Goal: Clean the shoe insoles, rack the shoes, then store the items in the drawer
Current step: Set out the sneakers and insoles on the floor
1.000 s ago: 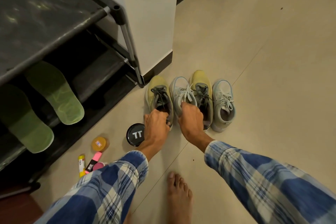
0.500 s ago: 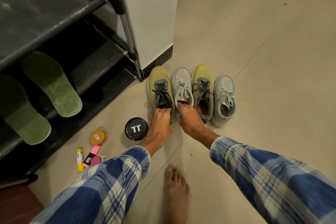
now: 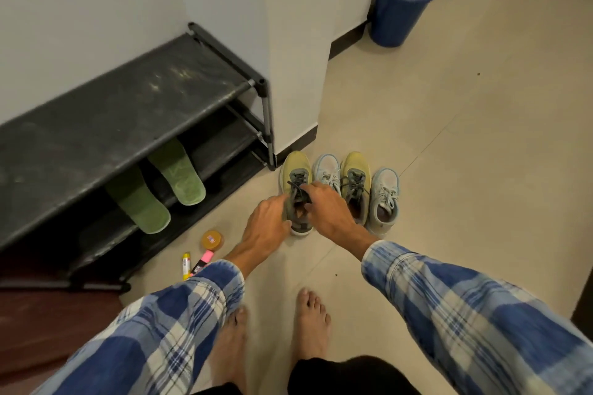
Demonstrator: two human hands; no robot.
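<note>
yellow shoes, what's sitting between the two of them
In the head view, a white shoe stands between the left yellow shoe and the right yellow shoe. The right hand hides its heel end.

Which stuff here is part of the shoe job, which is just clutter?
Job: left yellow shoe, gripped by left hand and right hand; other yellow shoe; two white shoes; green insoles; rack; likely drawer items: orange tin, pink highlighter, yellow stick.
Lying about: blue bin.
</note>
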